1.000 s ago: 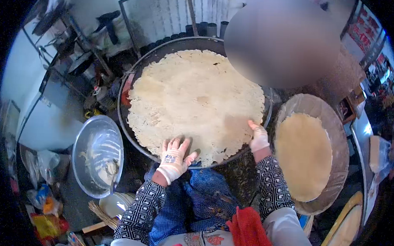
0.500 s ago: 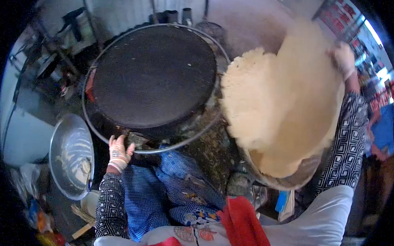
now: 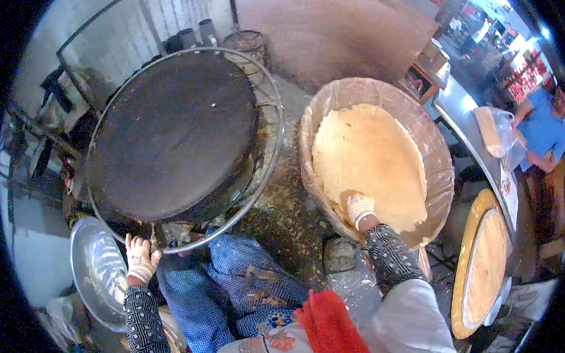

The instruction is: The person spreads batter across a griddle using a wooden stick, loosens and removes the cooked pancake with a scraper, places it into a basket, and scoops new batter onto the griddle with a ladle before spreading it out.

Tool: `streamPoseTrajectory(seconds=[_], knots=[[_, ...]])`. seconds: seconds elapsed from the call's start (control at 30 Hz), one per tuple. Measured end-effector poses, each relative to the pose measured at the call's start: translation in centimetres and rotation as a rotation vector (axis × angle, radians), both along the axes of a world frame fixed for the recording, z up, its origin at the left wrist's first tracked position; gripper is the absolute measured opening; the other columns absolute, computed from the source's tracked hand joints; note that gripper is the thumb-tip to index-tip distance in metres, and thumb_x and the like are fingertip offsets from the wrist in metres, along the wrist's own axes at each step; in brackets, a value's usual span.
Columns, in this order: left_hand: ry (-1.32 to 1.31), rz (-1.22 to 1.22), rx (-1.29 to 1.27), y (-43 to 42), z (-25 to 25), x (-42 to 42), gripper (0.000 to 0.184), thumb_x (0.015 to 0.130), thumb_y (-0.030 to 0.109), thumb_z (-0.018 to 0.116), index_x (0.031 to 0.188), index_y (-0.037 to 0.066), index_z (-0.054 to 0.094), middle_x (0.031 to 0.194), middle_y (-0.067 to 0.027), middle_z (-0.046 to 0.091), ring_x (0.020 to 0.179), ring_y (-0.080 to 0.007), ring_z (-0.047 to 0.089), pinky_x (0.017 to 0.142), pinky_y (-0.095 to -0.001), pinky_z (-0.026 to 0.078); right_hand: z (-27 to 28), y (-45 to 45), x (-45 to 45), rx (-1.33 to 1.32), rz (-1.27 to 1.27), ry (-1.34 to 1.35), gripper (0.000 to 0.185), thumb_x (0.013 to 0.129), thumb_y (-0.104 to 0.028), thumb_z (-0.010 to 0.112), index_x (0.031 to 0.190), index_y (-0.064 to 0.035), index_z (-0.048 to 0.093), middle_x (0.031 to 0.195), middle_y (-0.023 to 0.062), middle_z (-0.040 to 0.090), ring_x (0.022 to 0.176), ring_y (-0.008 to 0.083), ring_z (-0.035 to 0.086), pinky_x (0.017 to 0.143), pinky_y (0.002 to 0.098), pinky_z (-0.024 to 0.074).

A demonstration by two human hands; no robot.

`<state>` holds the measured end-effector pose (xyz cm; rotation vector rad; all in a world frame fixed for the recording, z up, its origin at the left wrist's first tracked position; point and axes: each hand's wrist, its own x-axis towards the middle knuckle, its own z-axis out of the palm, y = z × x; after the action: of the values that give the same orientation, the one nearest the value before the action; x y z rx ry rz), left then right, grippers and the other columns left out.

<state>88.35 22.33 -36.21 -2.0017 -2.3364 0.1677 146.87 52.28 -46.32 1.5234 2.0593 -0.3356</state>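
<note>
My left hand (image 3: 141, 259), in a pale glove, rests at the lower edge of the metal ring (image 3: 247, 219) around a large round black griddle (image 3: 178, 129). Its fingers are spread, not wrapped round anything. The griddle's top is bare except for a tiny pale crumb. On the right, a big thin tan flatbread (image 3: 373, 158) lies in a deep basket lined with plastic (image 3: 436, 144). My right hand (image 3: 360, 208), also gloved, lies on the flatbread's near edge with its fingers stretched forward; the fingertips are partly unclear.
A metal basin (image 3: 93, 257) with pale batter smears stands left of my left hand. At right are a round wooden board (image 3: 481, 270) and a long table (image 3: 476, 140) holding a plastic bag (image 3: 499, 131). A person in blue (image 3: 545, 126) is beside it. A brown panel (image 3: 337, 35) stands behind.
The flatbread, lifted and blurred in my right hand before, now lies down in the basket. My right hand has come lower and nearer to me. The view has turned right.
</note>
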Motion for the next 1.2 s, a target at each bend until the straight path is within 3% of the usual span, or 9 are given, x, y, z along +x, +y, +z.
streamPoseTrajectory(seconds=[0.23, 0.4, 0.5, 0.67, 0.8, 0.97, 1.03, 1.07, 1.2], knots=[[0.071, -0.006, -0.086, 0.4, -1.2, 0.9, 0.041, 0.079, 0.042, 0.056, 0.093, 0.003, 0.061, 0.097, -0.0187, 0.059, 0.1, -0.0385, 0.054, 0.105, -0.0524, 0.031, -8.5, -1.1, 4.6, 0.182, -0.225, 0.0, 0.025, 0.088, -0.024, 0.056, 0.105, -0.0146, 0.072, 0.102, 0.0083, 0.073, 0.096, 0.0263, 0.07, 0.076, 0.043, 0.0566], [-0.011, 0.13, -0.176, 3.6, -0.5, 9.1, 0.042, 0.082, 0.041, 0.06, 0.109, 0.009, 0.063, 0.091, -0.0166, 0.064, 0.092, -0.0357, 0.06, 0.086, -0.049, 0.043, -6.8, -2.0, 3.1, 0.1, -0.324, 0.247, 0.036, 0.087, -0.04, 0.058, 0.105, -0.011, 0.07, 0.108, 0.0179, 0.068, 0.102, 0.0348, 0.065, 0.083, 0.0462, 0.0529], [-0.225, 0.07, -0.031, 7.6, 0.6, 17.0, 0.036, 0.085, 0.042, 0.058, 0.098, 0.009, 0.063, 0.086, -0.0153, 0.064, 0.086, -0.035, 0.06, 0.08, -0.0484, 0.045, -6.4, -2.7, 2.6, 0.051, -0.208, 0.541, 0.04, 0.088, -0.045, 0.056, 0.109, -0.0128, 0.066, 0.107, 0.0213, 0.067, 0.098, 0.0403, 0.065, 0.082, 0.0477, 0.0525], [-0.534, -0.196, 0.016, 9.0, 3.3, 29.0, 0.037, 0.089, 0.043, 0.055, 0.08, 0.008, 0.064, 0.077, -0.0132, 0.063, 0.076, -0.0339, 0.061, 0.071, -0.0474, 0.047, 0.8, -2.5, -3.7, 0.345, -0.157, 0.553, 0.04, 0.093, -0.036, 0.054, 0.085, 0.0018, 0.067, 0.086, 0.0246, 0.067, 0.082, 0.0397, 0.064, 0.076, 0.0475, 0.0502], [-0.823, -0.208, 0.031, 2.0, 5.3, 32.0, 0.045, 0.094, 0.045, 0.05, 0.073, 0.007, 0.064, 0.071, -0.0142, 0.062, 0.07, -0.0354, 0.062, 0.065, -0.0478, 0.05, 2.9, -5.5, -9.7, 0.438, 0.214, 1.112, 0.01, 0.089, -0.012, 0.062, 0.091, -0.0029, 0.066, 0.088, 0.0165, 0.067, 0.081, 0.0342, 0.062, 0.078, 0.0417, 0.05], [-1.34, 0.145, 0.083, -7.2, 12.0, 25.1, 0.039, 0.098, 0.037, 0.05, 0.088, 0.003, 0.067, 0.079, -0.016, 0.065, 0.079, -0.0364, 0.064, 0.072, -0.044, 0.052, 10.8, -19.0, -26.6, -0.196, 0.551, 1.314, 0.012, 0.083, -0.011, 0.067, 0.093, -0.006, 0.067, 0.089, 0.0118, 0.068, 0.083, 0.0248, 0.065, 0.079, 0.0359, 0.0523], [-1.316, -0.118, 0.868, -8.8, 10.8, 25.2, 0.032, 0.099, 0.03, 0.051, 0.101, 0.001, 0.064, 0.087, -0.0139, 0.065, 0.084, -0.0341, 0.064, 0.074, -0.0416, 0.051, 10.1, -26.5, -32.9, -0.748, 0.448, 1.232, 0.013, 0.087, -0.016, 0.066, 0.09, -0.0039, 0.07, 0.086, 0.0115, 0.071, 0.077, 0.0214, 0.068, 0.074, 0.0318, 0.0532], [-1.325, -0.063, 0.942, -9.6, 14.6, 24.3, 0.029, 0.098, 0.026, 0.052, 0.102, 0.0, 0.063, 0.089, -0.0127, 0.065, 0.085, -0.0317, 0.064, 0.074, -0.0396, 0.051, 11.9, -31.0, -35.7, -0.778, 0.578, 1.212, 0.014, 0.088, -0.016, 0.066, 0.091, -0.0035, 0.07, 0.089, 0.0136, 0.072, 0.08, 0.0235, 0.07, 0.074, 0.0328, 0.0537], [-1.291, -0.052, 1.138, -13.7, 23.0, 20.9, 0.027, 0.092, 0.022, 0.057, 0.105, -0.001, 0.061, 0.092, -0.0129, 0.064, 0.087, -0.0307, 0.063, 0.076, -0.0393, 0.05, 5.3, -46.7, -42.7, -0.955, 0.741, 0.811, 0.053, 0.09, -0.032, 0.066, 0.131, -0.0015, 0.051, 0.105, 0.019, 0.069, 0.092, 0.0237, 0.069, 0.075, 0.0325, 0.055]])
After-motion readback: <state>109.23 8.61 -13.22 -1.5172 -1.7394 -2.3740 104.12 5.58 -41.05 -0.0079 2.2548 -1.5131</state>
